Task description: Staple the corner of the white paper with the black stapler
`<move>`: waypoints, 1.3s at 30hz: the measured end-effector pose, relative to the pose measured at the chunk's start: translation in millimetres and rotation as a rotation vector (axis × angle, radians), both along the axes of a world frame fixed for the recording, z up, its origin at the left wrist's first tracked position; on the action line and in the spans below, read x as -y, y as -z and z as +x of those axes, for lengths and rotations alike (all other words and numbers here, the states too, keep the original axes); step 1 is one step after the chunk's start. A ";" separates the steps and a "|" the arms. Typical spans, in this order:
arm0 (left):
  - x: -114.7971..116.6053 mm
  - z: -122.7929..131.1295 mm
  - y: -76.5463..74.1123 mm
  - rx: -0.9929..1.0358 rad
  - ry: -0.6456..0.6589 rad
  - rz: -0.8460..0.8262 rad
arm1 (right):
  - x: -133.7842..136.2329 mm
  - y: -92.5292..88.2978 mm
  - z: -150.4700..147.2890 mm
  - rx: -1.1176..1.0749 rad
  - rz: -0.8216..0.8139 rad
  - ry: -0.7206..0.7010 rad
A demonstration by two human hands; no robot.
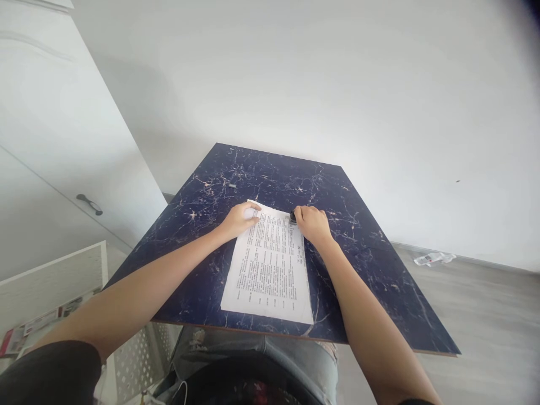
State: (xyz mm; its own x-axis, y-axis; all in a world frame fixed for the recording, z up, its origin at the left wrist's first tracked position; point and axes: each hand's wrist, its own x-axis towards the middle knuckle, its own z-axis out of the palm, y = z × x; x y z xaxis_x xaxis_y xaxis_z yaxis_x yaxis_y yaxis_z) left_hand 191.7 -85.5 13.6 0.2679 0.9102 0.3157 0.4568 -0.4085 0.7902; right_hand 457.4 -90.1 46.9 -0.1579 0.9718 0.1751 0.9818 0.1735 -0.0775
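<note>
A stack of printed paper sheets [270, 264] lies on the dark blue marbled table [358, 270], turned sideways to me. My left hand [239, 219] is at the far left corner of the sheets, thumb and fingers apart, resting on the paper's edge. At the far right corner, my right hand [313, 223] is closed around a small black object [292, 216], likely a stapler, which meets the paper's edge. Most of that object is hidden by my fingers. Handwritten marks run along the right side of the top sheet.
A small grey metallic piece [232, 185] lies on the table beyond my left hand. White cabinet [63, 140] at left, perforated white container [135, 354] below left. Crumpled plastic packaging [434, 259] lies on the floor by the wall at right.
</note>
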 end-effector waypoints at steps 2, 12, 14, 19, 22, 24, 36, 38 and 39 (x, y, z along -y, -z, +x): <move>-0.4 0.1 0.9 -0.006 -0.003 0.005 | 0.9 -0.6 -1.3 0.021 0.006 -0.002; 0.4 1.5 1.9 -0.027 -0.023 0.017 | 7.3 -0.6 -7.3 0.086 0.048 0.025; 1.0 1.7 1.7 -0.033 -0.023 0.019 | 8.4 1.7 -8.6 0.109 0.069 0.024; 1.6 2.2 2.1 -0.036 -0.027 0.020 | 12.2 6.3 -12.3 0.144 0.118 0.012; 1.4 2.2 2.3 -0.037 -0.026 0.024 | 13.3 6.0 -13.4 0.145 0.103 0.001; 1.6 2.3 1.8 -0.040 -0.031 0.024 | 12.8 6.0 -13.7 0.134 0.085 -0.007; 3.9 0.9 0.6 -0.075 -0.039 0.037 | 9.9 0.5 5.7 -0.013 0.056 -0.107; 4.3 -0.2 1.1 -0.081 -0.036 0.057 | 7.6 -4.3 26.4 -0.083 0.009 -0.205; 4.7 -0.4 1.0 -0.087 -0.038 0.069 | 6.1 -5.7 36.3 -0.096 -0.016 -0.250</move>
